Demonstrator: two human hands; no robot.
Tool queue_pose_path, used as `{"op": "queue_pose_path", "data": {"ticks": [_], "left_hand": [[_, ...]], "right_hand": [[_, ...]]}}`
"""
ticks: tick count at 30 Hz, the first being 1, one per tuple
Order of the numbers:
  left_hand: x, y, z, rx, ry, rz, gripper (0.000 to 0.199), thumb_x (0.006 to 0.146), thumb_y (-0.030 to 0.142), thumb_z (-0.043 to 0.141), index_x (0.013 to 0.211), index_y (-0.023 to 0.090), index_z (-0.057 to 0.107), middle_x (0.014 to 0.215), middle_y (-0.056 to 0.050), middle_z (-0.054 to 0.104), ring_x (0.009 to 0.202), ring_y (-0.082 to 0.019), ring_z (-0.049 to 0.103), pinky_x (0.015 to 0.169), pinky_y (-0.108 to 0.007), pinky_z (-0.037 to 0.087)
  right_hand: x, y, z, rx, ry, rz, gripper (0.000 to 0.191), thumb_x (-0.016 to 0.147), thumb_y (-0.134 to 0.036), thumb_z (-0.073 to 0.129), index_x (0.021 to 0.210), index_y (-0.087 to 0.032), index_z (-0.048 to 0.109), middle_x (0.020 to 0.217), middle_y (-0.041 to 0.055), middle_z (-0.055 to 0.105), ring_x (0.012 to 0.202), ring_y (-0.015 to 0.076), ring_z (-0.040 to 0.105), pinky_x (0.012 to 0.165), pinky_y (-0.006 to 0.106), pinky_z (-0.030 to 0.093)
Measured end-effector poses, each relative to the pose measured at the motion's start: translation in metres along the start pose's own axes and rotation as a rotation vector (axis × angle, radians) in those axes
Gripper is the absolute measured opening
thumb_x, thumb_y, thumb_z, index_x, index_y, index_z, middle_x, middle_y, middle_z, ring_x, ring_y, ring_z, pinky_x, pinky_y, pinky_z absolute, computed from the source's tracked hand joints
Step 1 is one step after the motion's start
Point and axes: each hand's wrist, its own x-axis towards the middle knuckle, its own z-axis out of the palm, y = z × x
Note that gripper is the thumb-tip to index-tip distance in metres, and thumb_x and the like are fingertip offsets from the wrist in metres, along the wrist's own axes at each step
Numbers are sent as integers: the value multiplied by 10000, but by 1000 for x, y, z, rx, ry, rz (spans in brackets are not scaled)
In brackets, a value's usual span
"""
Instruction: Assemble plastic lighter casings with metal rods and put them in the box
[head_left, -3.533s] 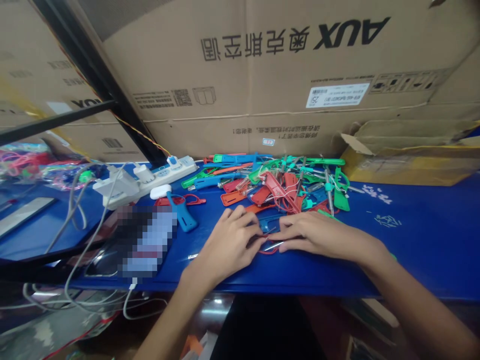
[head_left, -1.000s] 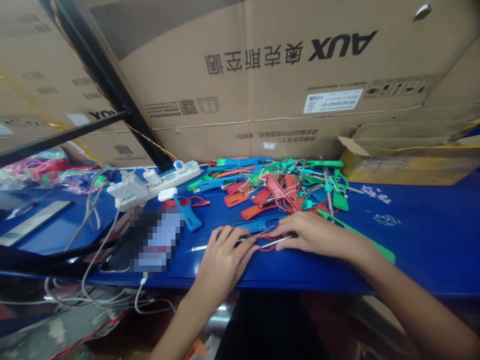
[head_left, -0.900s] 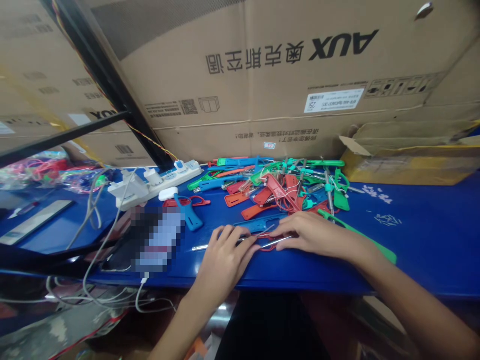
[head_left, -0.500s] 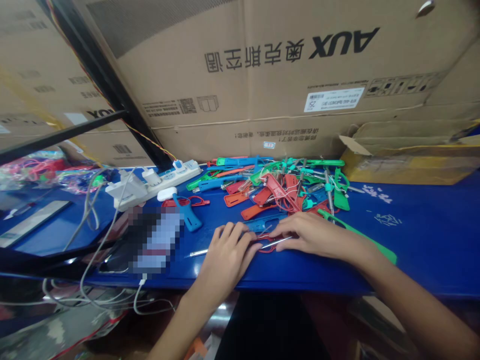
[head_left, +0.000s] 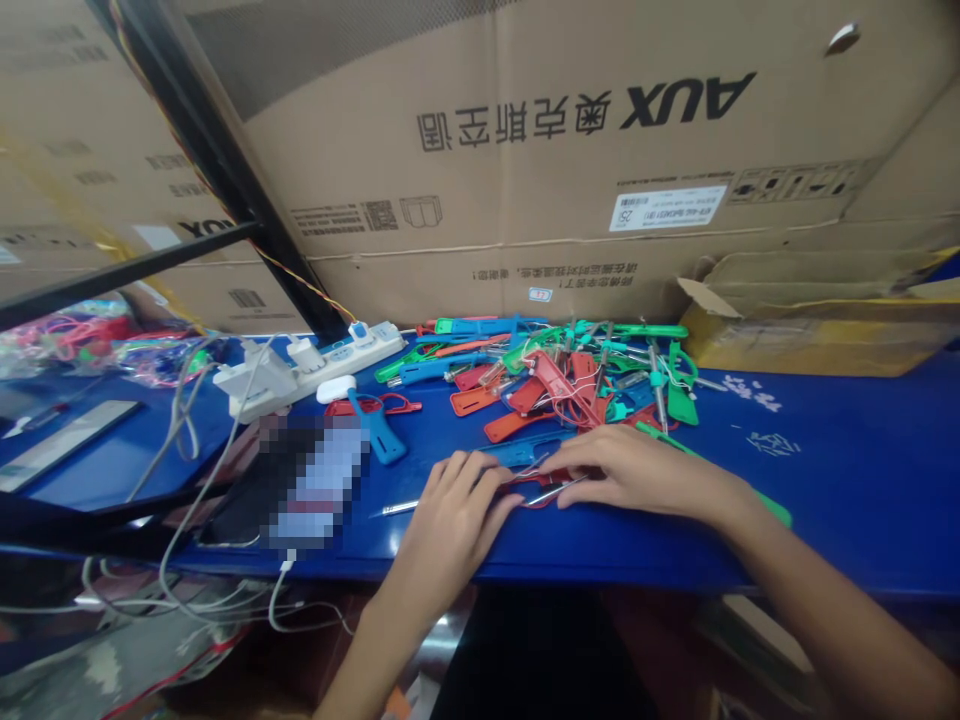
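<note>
On the blue table, close to its front edge, a red plastic casing (head_left: pixel 534 494) shaped like a long-necked lighter lies low between my two hands. My left hand (head_left: pixel 459 505) has its fingers curled over the casing's left part, thumb bent toward the middle. From under that hand a silver tube (head_left: pixel 400 507) sticks out to the left. My right hand (head_left: pixel 637 468) pinches a thin metal rod (head_left: pixel 559 492) that slants over the casing. The fingers partly hide the casing and the rod's ends. Just behind them lies a blue casing (head_left: pixel 532 447).
Behind my hands is a heap of red, blue and green lighter casings (head_left: pixel 555 380). A white power strip (head_left: pixel 349 355) and phone (head_left: pixel 319 485) are at left, with cables. A cardboard box (head_left: pixel 825 325) stands at back right. Small white pieces (head_left: pixel 772 443) lie at right.
Both hands keep nearly the same place over the red casing. The rod in my right fingers tilts slightly more steeply. The view has shifted a little.
</note>
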Motion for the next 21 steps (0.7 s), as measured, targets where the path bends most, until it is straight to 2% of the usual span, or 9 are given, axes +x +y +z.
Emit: {"op": "queue_pose_path", "data": {"ticks": [4, 8, 10, 12, 14, 16, 18, 20, 21], "left_hand": [[-3, 0, 0, -85, 49, -79, 241, 1010, 331, 597, 1224, 223, 581, 1169, -67, 653, 1093, -250, 580, 923, -421, 476], [-4, -1, 0, -154, 77, -138, 305, 989, 350, 631, 1266, 238, 568, 1223, -74, 639, 1156, -259, 563, 977, -439, 490], [-4, -2, 0, -181, 96, -158, 305, 987, 353, 634, 1263, 241, 570, 1238, -76, 634, 1180, -261, 556, 1002, -443, 487], [-5, -3, 0, -200, 113, -167, 303, 988, 352, 633, 1264, 243, 571, 1245, -75, 632, 1195, -259, 552, 1017, -442, 485], [-5, -3, 0, -203, 116, -164, 304, 990, 345, 630, 1269, 240, 570, 1246, -75, 635, 1202, -257, 550, 1019, -439, 490], [-5, -2, 0, -195, 97, -140, 316, 991, 343, 628, 1284, 240, 570, 1254, -77, 635, 1211, -256, 549, 1018, -442, 497], [-5, -2, -1, -187, 70, -112, 345, 986, 359, 633, 1307, 249, 569, 1273, -80, 632, 1223, -261, 547, 1022, -457, 500], [-5, -1, -1, -187, 58, -101, 369, 979, 373, 641, 1322, 258, 568, 1291, -84, 629, 1233, -268, 543, 1029, -474, 498], [-5, -1, -2, -189, 58, -104, 374, 978, 373, 643, 1325, 258, 566, 1298, -86, 627, 1238, -269, 540, 1034, -478, 496]], "right_hand": [[-2, 1, -2, 26, 42, 1, 376, 912, -461, 718, 1227, -259, 748, 970, 27, 786, 815, 181, 702, 716, 288, 483], [-1, 9, -5, 54, 120, -6, 379, 889, -456, 736, 1210, -255, 756, 998, 39, 790, 822, 179, 698, 755, 298, 494], [-2, 11, -7, 74, 203, -2, 328, 889, -430, 732, 1167, -259, 772, 961, 28, 789, 788, 172, 686, 745, 301, 498], [-9, 9, -6, 103, 392, 30, 275, 877, -422, 734, 1100, -272, 794, 848, 6, 766, 679, 157, 633, 667, 295, 484], [-22, 3, 4, 170, 684, 108, 230, 849, -430, 754, 1020, -286, 810, 754, -6, 719, 597, 144, 558, 582, 286, 450], [-39, -6, 23, 315, 1020, 215, 202, 823, -422, 784, 955, -272, 816, 729, 2, 685, 580, 136, 530, 541, 279, 429], [-53, -15, 47, 541, 1319, 299, 189, 834, -402, 784, 941, -249, 810, 656, -19, 598, 506, 97, 440, 456, 247, 336], [-60, -22, 67, 737, 1478, 339, 183, 850, -386, 777, 913, -215, 797, 629, -36, 514, 478, 72, 384, 436, 233, 285], [-60, -24, 73, 796, 1512, 357, 192, 857, -388, 771, 899, -202, 790, 638, -37, 500, 474, 63, 372, 427, 226, 262]]}}
